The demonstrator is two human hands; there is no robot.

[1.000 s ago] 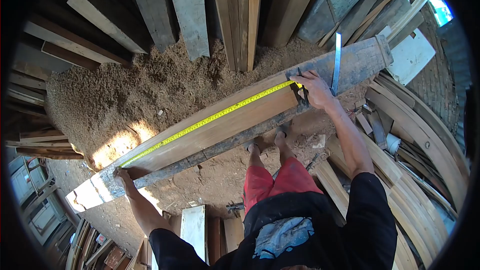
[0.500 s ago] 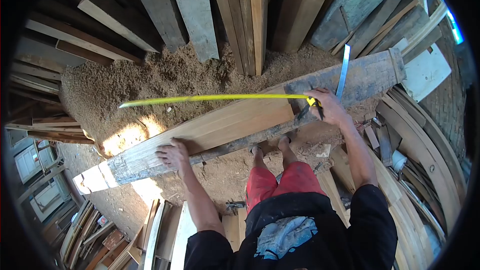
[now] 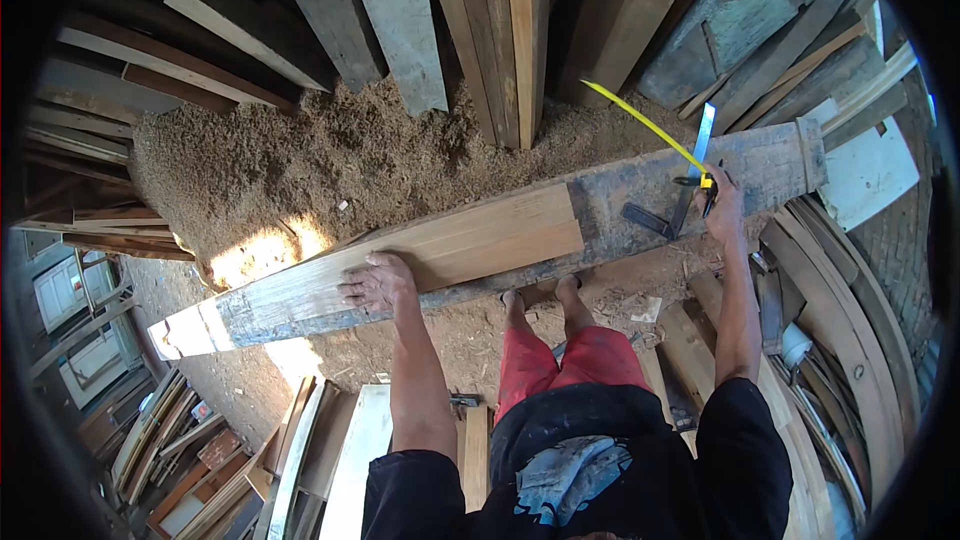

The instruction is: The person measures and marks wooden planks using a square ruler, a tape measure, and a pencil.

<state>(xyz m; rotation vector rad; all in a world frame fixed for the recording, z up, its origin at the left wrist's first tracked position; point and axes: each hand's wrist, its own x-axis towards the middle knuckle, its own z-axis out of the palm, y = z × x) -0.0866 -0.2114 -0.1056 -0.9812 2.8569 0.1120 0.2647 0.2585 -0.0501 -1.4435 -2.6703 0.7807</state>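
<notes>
A light wooden board (image 3: 490, 243) lies lengthwise on a long worn beam (image 3: 640, 180). My left hand (image 3: 378, 283) rests flat on the board, fingers spread. Over the right part of the beam, my right hand (image 3: 724, 208) is closed round a yellow and black tape measure (image 3: 708, 183). Its yellow blade (image 3: 645, 120) sticks out up and to the left, off the board. A try square with a shiny blade (image 3: 705, 133) and a dark stock (image 3: 648, 219) lies on the beam beside the right hand, partly hidden by the tape measure.
Upright planks and thick timbers (image 3: 400, 25) stand along the far side, behind a heap of wood shavings (image 3: 250, 160). Curved boards (image 3: 850, 310) are stacked at the right. More planks (image 3: 360, 460) lie at the near left. A white panel (image 3: 870, 175) leans at the far right.
My left hand has let go of the tape's end at the left and moved right onto the board. My right hand has moved right, and the extended blade has swung up and grown shorter.
</notes>
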